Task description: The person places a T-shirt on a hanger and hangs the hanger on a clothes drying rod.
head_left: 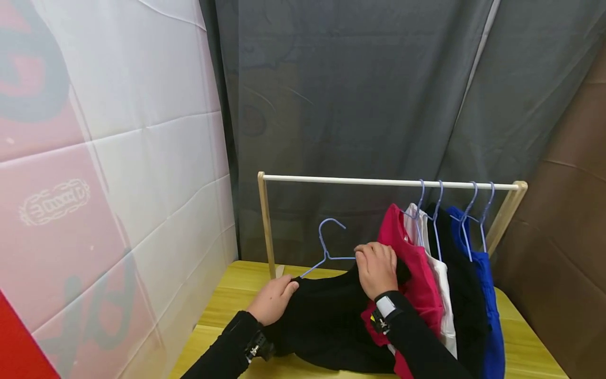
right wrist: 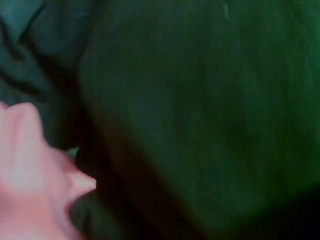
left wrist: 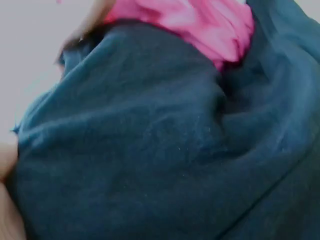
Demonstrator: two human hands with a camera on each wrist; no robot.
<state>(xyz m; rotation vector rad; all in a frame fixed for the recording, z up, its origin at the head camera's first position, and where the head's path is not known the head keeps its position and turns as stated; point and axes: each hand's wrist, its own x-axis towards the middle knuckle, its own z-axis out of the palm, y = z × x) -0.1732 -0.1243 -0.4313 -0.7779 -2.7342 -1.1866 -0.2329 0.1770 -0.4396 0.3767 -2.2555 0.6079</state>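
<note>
A black garment (head_left: pixel 331 321), perhaps a shirt, spreads between both hands with a light-blue hanger (head_left: pixel 325 253) at its neckline. My left hand (head_left: pixel 272 301) pinches the shoulder edge near the hanger's left end. On the other side, my right hand (head_left: pixel 377 269) grips the cloth with fingers curled over it, covering the hanger's right arm. The hanger's hook stands up free, below the rail. Dark cloth (left wrist: pixel 140 140) fills most of the left wrist view. In the right wrist view, part of my right hand shows beside the dark cloth (right wrist: pixel 200 100).
A rack with a white rail (head_left: pixel 331 180) and wooden posts stands on the yellow wooden table (head_left: pixel 213 310). On its right side hang a red garment (head_left: pixel 421 273), a white one (head_left: pixel 445 305), a black one (head_left: pixel 466 310) and a blue one (head_left: pixel 492 316). Grey curtain (head_left: pixel 341 95) is behind.
</note>
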